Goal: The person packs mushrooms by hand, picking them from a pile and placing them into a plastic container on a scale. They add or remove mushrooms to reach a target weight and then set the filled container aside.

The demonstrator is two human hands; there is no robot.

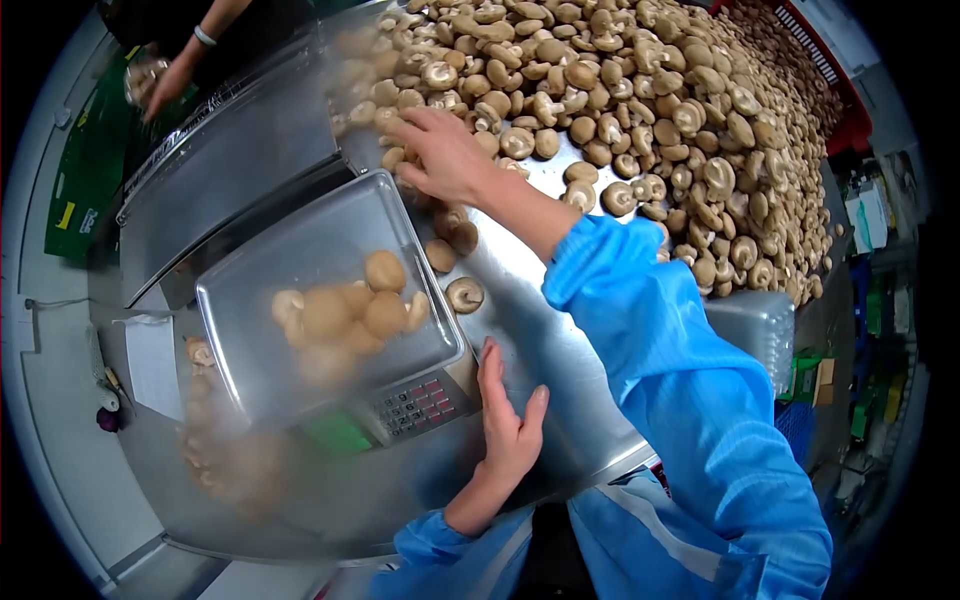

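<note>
My right hand point(440, 155) reaches across to the near edge of a big heap of brown shiitake mushrooms point(620, 90). Its thumb and fingers are apart, with a few mushrooms right at the fingertips. Beside the keypad point(412, 405) of a weighing scale, my left hand point(508, 425) is open, fingers stretched and thumb spread, nothing in it. The scale's shallow pan point(300, 225) bears a small group of mushrooms point(345, 312), partly blurred. A loose mushroom point(464, 295) lies stem side up between the pan and the heap.
A red crate point(850, 105) of mushrooms stands behind the heap. Stacked clear plastic trays point(755, 335) sit to the right. At the upper left another person's hand point(172, 85) is by a green crate point(85, 185). More mushrooms point(215, 445) lie left of the scale, near a paper sheet point(153, 365).
</note>
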